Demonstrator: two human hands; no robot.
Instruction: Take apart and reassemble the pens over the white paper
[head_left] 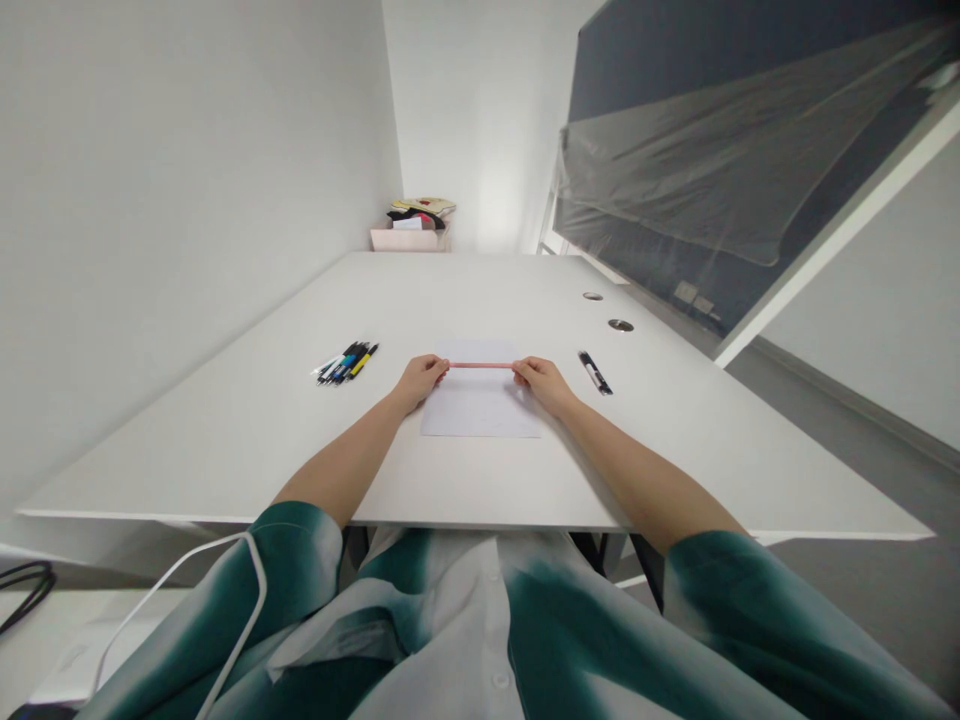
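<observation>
Between my two hands stretches a thin pinkish-red stick (481, 365), level and crosswise; its exact kind is too small to tell. My left hand (423, 382) pinches its left end, and my right hand (543, 382) pinches the right end. Under it a white sheet of paper (480, 412) lies flat on the table, with both hands at its side edges. Left of my left hand is a bunch of several pens (346, 364) in black, blue, white and yellow. To the right of my right hand lie black-and-white pens (595, 373), close together.
The white table (480, 290) runs up to a wall on the left. Two round cable holes (621, 325) sit near its right edge. A pale box (409, 238) with piled items stands beyond the far end. A white cable (251, 590) crosses my left sleeve.
</observation>
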